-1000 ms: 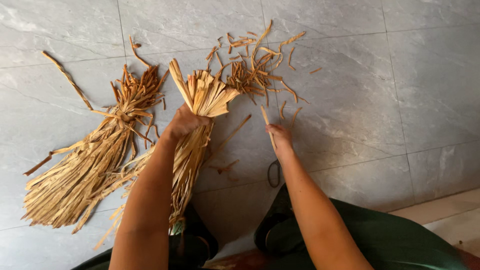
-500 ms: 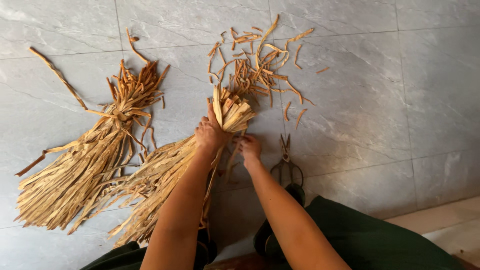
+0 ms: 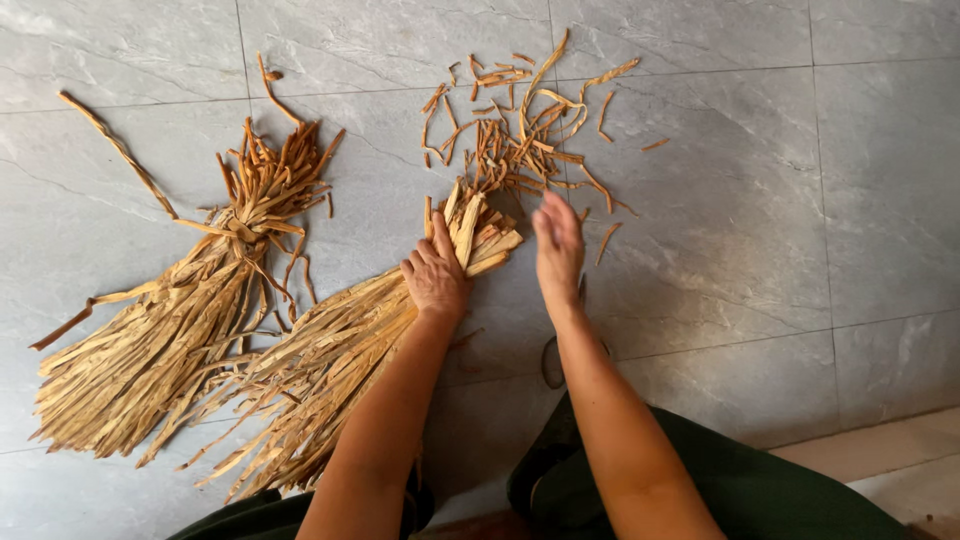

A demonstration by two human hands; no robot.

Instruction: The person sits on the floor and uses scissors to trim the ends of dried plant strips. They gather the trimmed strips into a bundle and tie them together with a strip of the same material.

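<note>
Head view, looking straight down: nearest the camera are the person's knees in dark green cloth (image 3: 760, 490), with both bare forearms reaching forward over a grey stone-tile floor (image 3: 800, 200). Between the forearms, part hidden by the right wrist, lies a dark looped thing on the tile (image 3: 549, 362) (it looks like the handle of scissors, though too little shows to be sure). Farther out, the left hand (image 3: 436, 275) is clenched around the neck of a loose bundle of dry straw-coloured leaf strips (image 3: 330, 370), gripping it just below the cut ends; the bundle lies flat on the floor, its long tail fanning back toward the left knee and its short blunt ends (image 3: 480, 235) pointing away, up and to the right. The right hand (image 3: 558, 245) is released, fingers together and stretched out flat, holding nothing; it sits just beside the bundle's cut ends, close to them, though whether it touches them cannot be told. To the left, well apart from both hands, a second bundle (image 3: 170, 330) lies on the tiles, tied at a knot (image 3: 243, 232) with its short ends splayed above. Farthest off, beyond the fingertips, a scatter of short curled offcuts (image 3: 520, 130) is strewn over the floor.
</note>
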